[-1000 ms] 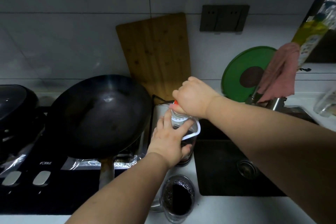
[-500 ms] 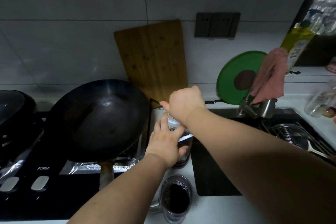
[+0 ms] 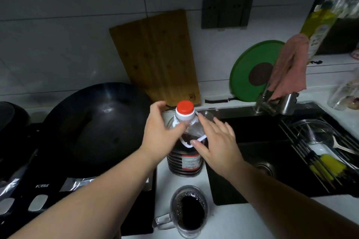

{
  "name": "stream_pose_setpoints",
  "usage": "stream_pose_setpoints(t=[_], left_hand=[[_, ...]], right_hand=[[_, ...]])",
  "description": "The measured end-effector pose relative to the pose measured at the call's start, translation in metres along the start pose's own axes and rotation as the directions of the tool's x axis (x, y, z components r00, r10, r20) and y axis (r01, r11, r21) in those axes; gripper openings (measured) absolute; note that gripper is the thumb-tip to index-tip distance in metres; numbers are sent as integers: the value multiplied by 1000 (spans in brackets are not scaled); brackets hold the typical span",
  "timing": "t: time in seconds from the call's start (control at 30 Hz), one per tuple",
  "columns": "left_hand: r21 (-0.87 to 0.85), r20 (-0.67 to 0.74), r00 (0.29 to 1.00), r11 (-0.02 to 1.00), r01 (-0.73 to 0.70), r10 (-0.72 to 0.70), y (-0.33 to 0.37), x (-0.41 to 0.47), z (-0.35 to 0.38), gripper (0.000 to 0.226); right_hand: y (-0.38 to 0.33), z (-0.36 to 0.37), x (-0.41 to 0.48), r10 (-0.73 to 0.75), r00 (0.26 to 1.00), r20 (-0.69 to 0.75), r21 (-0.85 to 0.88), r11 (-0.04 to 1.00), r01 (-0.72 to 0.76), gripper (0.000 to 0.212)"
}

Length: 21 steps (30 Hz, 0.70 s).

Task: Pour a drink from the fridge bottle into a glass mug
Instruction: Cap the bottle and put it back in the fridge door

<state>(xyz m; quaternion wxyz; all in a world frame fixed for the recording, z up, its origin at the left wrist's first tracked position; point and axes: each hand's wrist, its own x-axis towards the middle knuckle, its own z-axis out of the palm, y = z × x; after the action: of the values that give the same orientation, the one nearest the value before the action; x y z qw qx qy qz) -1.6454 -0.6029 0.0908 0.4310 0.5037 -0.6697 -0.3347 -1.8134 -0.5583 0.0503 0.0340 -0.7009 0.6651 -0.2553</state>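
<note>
Bottle: a large clear plastic bottle with a red screw cap and a white collar under it. It stands upright in the centre of the frame, on the white counter, between the black stove and the black sink.
Bottle look: the cap is on. The shoulder is clear, and dark liquid fills the bottle from there down. The lower body is ribbed and carries a label with red in it. A white carrying loop hangs from the collar down the shoulder.
Left hand: the left hand is wide. Its thumb lies against the bottle's shoulder just under the collar. The fingers are loosely curved beside the neck, and a gap shows between them and the cap.
Right hand: the right hand is flat, the fingers straight and spread, and it holds nothing. Its thumb tip is just beside the white loop.
Mug: a clear glass mug stands in the lower centre, nearer the camera than the bottle and apart from it. It holds dark liquid with bubbles at the edge, and its handle points to the left.
Around: a dark round wok sits on the stove at the left. A wooden cutting board leans on the tiled wall behind.
</note>
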Motion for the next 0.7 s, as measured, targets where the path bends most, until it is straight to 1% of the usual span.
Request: stream_pose_setpoints(t=[0.07, 0.1, 0.13, 0.2, 0.23, 0.27, 0.33, 0.4, 0.5, 0.53, 0.6, 0.67, 0.7], left_hand=[[21, 106, 992, 998, 64, -66, 7, 19, 10, 81], [35, 147, 986, 997, 73, -77, 7, 27, 16, 78], [38, 171, 983, 997, 64, -70, 5, 30, 21, 67], [-2, 171, 985, 1000, 4, -4, 0, 32, 31, 38], [-45, 160, 987, 999, -24, 31, -4, 31, 33, 33], [-87, 147, 988, 996, -31, 44, -7, 30, 34, 32], [-144, 132, 991, 990, -8, 27, -11, 27, 34, 36], [-150, 147, 989, 989, 16, 6, -15, 25, 32, 40], [-148, 179, 983, 989, -1, 28, -12, 19, 28, 39], [-149, 190, 981, 989, -14, 43, -10, 17, 26, 41], [-90, 183, 980, 994, -61, 77, -5, 14, 25, 45], [-6, 123, 988, 995, -96, 96, 2, 10, 23, 43], [16, 97, 990, 995, -102, 100, 5, 9, 24, 42]], right_hand=[[-3, 12, -5, 40, 999, -20, 68, 997, -39, 81], [-4, 18, -7, 58, 998, -39, 82, 995, -55, 81], [-5, 23, -9, 71, 996, -62, 90, 994, -66, 81], [-6, 29, -12, 107, 991, -78, 107, 989, -98, 83], [-7, 31, -13, 119, 991, -68, 120, 987, -110, 84], [-8, 31, -13, 124, 991, -53, 136, 984, -116, 86], [-9, 29, -14, 120, 992, -28, 162, 980, -114, 88], [-10, 23, -11, 115, 993, -24, 194, 975, -108, 91], [-16, 5, 3, 135, 990, -30, 273, 954, -122, 98], [-19, -3, 10, 122, 992, -22, 280, 954, -111, 99], [-25, -17, 21, 68, 997, 45, 277, 958, -77, 99], [-29, -27, 24, 38, 991, 128, 312, 947, -76, 97], [-28, -31, 23, 37, 988, 147, 335, 939, -85, 95]])
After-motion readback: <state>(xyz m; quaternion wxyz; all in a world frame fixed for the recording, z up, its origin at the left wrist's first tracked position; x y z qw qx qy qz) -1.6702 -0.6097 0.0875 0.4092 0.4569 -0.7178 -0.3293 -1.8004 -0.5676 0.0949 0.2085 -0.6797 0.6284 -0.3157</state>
